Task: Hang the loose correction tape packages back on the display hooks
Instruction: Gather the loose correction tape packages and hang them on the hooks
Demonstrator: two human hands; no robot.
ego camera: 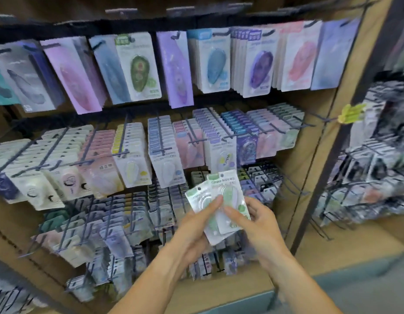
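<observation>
1. A big brown display wall (309,132) fills the room ahead, with rows of hooks (164,150) full of hanging packs.
2. The top row (137,66) has large packs in purple, blue, green and pink.
3. The left hand (194,230) holds two loose green tape packs (221,200) low in front of the wall, thumb pressed on the front.
4. The right hand (255,218) pinches the front pack, fingers curled round its edge.
5. A yellow tag (351,113) sticks out at the right.
</observation>
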